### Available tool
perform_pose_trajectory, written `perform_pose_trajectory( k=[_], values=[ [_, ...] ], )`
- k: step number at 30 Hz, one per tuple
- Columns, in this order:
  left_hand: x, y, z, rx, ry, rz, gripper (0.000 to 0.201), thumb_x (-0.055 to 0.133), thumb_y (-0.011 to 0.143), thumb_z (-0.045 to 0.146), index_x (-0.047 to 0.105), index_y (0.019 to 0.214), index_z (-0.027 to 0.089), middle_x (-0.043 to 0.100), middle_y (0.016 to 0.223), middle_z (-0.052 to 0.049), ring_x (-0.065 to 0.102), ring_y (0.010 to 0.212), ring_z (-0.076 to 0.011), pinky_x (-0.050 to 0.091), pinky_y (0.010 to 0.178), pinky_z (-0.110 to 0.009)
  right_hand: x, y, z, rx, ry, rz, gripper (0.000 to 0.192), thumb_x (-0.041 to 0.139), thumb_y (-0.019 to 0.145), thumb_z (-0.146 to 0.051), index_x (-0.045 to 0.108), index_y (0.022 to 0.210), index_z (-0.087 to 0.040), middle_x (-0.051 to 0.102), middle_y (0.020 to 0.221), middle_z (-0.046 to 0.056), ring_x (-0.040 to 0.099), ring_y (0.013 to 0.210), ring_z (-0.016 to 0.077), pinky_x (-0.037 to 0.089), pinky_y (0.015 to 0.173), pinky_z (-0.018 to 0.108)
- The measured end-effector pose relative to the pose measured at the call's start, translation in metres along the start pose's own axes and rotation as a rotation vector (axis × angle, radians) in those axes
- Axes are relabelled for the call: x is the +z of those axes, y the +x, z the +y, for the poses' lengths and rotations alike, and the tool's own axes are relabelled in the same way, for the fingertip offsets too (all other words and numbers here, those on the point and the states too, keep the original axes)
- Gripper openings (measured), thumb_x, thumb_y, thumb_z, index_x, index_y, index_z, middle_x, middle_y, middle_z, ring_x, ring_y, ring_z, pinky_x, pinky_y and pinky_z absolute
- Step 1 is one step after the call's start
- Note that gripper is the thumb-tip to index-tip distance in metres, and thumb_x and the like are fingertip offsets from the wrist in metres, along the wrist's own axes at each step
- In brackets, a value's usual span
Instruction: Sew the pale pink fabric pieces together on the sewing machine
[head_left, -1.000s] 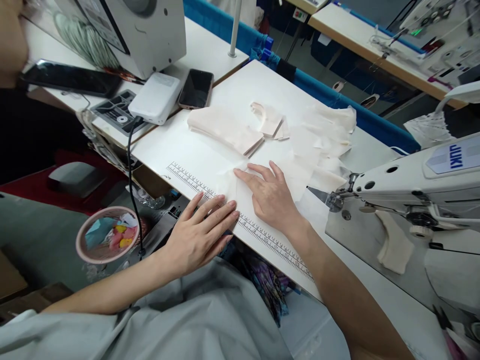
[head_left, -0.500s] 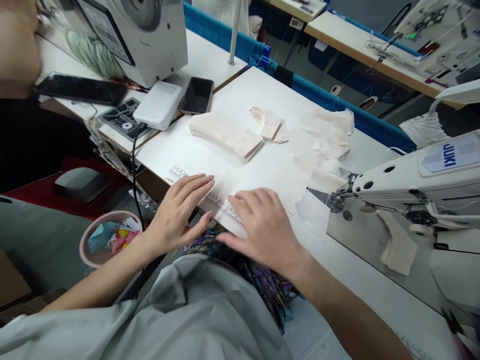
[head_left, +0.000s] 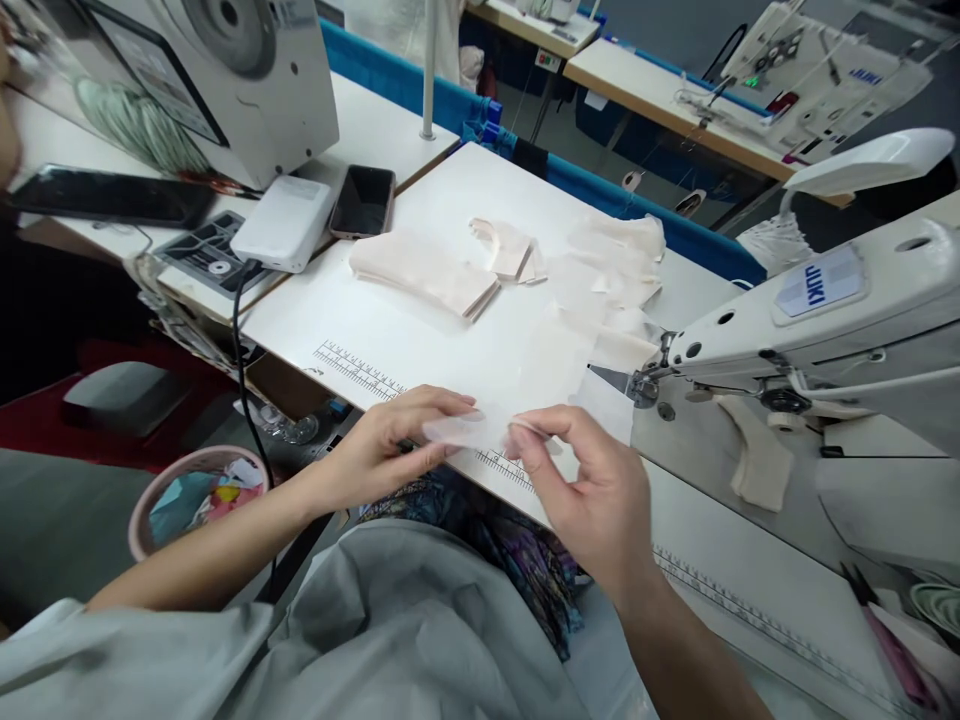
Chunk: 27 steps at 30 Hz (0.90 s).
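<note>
Both hands meet at the near edge of the tabletop [head_left: 420,330], pinching one small, thin, translucent fabric piece [head_left: 469,430] between them. Left hand [head_left: 382,450] comes in from the lower left with the forearm bare and the wrist low, its fingers stretched toward the right and closed with the thumb on the piece's left end. Right hand [head_left: 592,490] reaches up from the lower right, back of the hand to the camera, knuckles bent, thumb and forefinger clamped on the piece's right end. The piece spans the short gap between the two sets of fingertips, lifted just over the printed ruler [head_left: 360,370] along the tabletop's edge.

How far the piece runs under the right fingers is hidden, and its outline is hard to follow against the white board. A grey garment [head_left: 390,620] and patterned cloth [head_left: 510,550] cover the lap below the hands.

Beyond the hands lie a folded stack [head_left: 420,272] of cream pieces and loose pale scraps [head_left: 615,270], well apart from the held piece. The sewing machine [head_left: 825,320] stands to the right, its needle end near the right hand. Two phones [head_left: 363,200], a power bank [head_left: 283,222] and a pink bowl [head_left: 196,492] sit off to the left.
</note>
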<state>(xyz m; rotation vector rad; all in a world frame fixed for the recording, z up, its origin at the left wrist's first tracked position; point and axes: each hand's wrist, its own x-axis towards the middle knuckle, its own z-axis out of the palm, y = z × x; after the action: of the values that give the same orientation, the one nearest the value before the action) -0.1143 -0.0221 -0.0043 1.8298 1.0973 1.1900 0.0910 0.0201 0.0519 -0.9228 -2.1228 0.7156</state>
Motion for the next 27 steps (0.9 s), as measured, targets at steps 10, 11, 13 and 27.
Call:
perform_pose_trajectory(
  k=[10, 11, 13, 27],
  values=[
    [-0.022, 0.070, 0.001, -0.515, 0.126, -0.349, 0.022, 0.057, 0.087, 0.037, 0.062, 0.082, 0.016, 0.058, 0.057, 0.002, 0.048, 0.046, -0.0081, 0.037, 0.050, -0.021, 0.006, -0.027, 0.028, 0.161, -0.366, -0.092, 0.019, 0.055, 0.091, -0.026, 0.055, 0.073, -0.021, 0.061, 0.065, -0.003, 0.055, 0.059, 0.0111, 0.035, 0.055, 0.025],
    [-0.023, 0.075, -0.001, -0.469, 0.304, -0.362, 0.017, 0.056, 0.086, 0.032, 0.064, 0.084, 0.017, 0.060, 0.059, 0.002, 0.049, 0.049, -0.0089, 0.036, 0.052, -0.022, 0.006, -0.028, 0.029, 0.130, -0.426, -0.120, 0.022, 0.054, 0.091, -0.027, 0.054, 0.071, -0.021, 0.060, 0.065, -0.003, 0.054, 0.060, 0.0114, 0.034, 0.056, 0.025],
    [-0.024, 0.081, -0.005, -0.398, 0.616, -0.352, 0.015, 0.055, 0.086, 0.026, 0.066, 0.093, 0.018, 0.064, 0.066, 0.001, 0.054, 0.058, -0.0119, 0.036, 0.057, -0.024, 0.005, -0.029, 0.030, 0.073, -0.495, -0.159, 0.026, 0.053, 0.093, -0.029, 0.052, 0.069, -0.020, 0.058, 0.064, -0.002, 0.052, 0.060, 0.0116, 0.034, 0.058, 0.026],
    [0.024, -0.025, 0.024, 0.193, 0.885, 0.092, 0.030, 0.055, 0.090, 0.015, 0.058, 0.119, 0.014, 0.069, 0.113, -0.009, 0.059, 0.094, -0.0229, 0.049, 0.080, -0.038, 0.001, -0.002, 0.040, -0.318, -0.491, -0.308, 0.042, 0.039, 0.092, -0.005, 0.056, 0.129, -0.013, 0.061, 0.132, 0.009, 0.048, 0.125, 0.0248, 0.040, 0.106, 0.046]
  ],
)
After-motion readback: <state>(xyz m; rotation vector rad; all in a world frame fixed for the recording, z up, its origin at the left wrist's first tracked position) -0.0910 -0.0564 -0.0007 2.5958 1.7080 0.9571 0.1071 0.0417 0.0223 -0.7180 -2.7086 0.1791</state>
